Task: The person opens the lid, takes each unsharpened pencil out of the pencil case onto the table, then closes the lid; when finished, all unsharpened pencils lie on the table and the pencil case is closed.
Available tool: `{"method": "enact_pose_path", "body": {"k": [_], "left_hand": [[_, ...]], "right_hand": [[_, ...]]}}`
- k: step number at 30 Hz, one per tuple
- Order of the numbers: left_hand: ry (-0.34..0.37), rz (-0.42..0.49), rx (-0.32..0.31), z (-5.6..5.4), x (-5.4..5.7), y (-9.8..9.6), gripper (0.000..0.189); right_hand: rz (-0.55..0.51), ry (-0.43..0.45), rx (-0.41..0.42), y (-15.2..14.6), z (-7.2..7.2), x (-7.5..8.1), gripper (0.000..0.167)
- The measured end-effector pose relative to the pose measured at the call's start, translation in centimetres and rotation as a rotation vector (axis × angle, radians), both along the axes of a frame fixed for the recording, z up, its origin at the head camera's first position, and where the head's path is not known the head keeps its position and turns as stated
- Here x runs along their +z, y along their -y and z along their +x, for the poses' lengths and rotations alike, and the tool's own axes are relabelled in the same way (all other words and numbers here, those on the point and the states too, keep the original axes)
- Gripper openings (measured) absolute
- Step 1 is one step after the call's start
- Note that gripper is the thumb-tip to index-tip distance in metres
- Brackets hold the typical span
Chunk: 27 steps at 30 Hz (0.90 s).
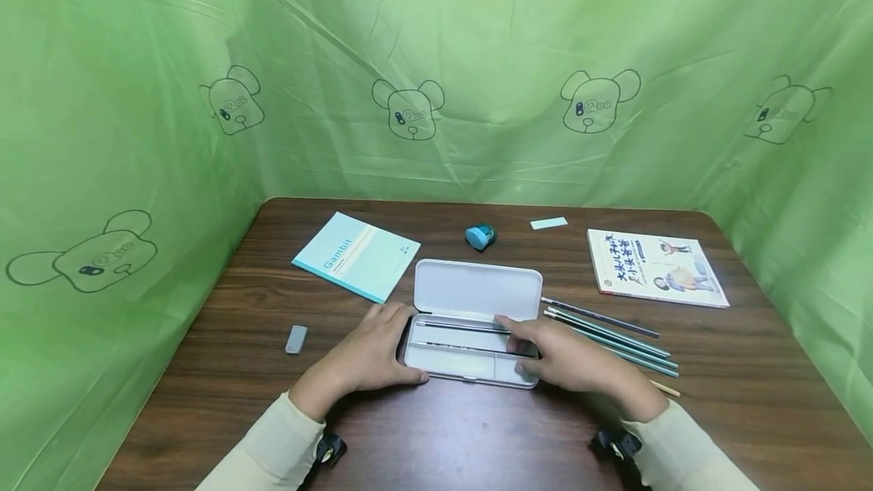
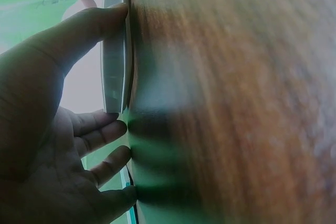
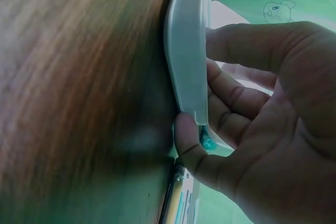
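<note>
The right hand [image 1: 571,356] covers the right end of the open white case [image 1: 446,362], lying mid-table, hiding the ends of the slim dark rods [image 1: 464,327] inside; whether its bent fingers grip anything cannot be told. That arm also hides most of a tan stick [image 1: 665,388] and part of the teal pencils [image 1: 627,341]. Its index finger reaches toward the hinge. The left hand [image 1: 371,351] holds the case's left front corner, thumb on the front edge, other fingers spread around the left end.
</note>
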<state>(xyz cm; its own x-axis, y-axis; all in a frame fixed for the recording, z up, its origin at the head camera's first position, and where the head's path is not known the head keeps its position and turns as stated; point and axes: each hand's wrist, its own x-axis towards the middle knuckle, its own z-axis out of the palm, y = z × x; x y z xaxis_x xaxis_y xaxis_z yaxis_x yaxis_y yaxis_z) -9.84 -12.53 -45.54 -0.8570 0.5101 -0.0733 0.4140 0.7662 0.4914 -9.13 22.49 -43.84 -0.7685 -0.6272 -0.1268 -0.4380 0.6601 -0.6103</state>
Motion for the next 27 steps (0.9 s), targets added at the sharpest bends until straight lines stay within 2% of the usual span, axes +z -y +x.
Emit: {"method": "enact_pose_path", "body": {"k": [7, 16, 23, 27], "left_hand": [[-0.002, 0.000, -0.004, 0.0, 0.0, 0.0, 0.097], [0.000, 0.004, -0.002, 0.0, 0.1, 0.0, 0.097], [-0.004, 0.005, 0.000, 0.0, 0.1, 0.0, 0.096], [0.001, 0.007, 0.003, 0.1, 0.1, 0.1, 0.096]], "right_hand": [[-0.019, 0.046, 0.014, -0.1, -0.2, -0.1, 0.070], [-0.063, 0.053, 0.006, -0.4, -0.4, -0.2, 0.064], [-0.167, 0.099, -0.058, -1.0, -0.5, -0.6, 0.063], [-0.215, 0.080, -0.112, -1.7, -0.3, -0.5, 0.061]]}}
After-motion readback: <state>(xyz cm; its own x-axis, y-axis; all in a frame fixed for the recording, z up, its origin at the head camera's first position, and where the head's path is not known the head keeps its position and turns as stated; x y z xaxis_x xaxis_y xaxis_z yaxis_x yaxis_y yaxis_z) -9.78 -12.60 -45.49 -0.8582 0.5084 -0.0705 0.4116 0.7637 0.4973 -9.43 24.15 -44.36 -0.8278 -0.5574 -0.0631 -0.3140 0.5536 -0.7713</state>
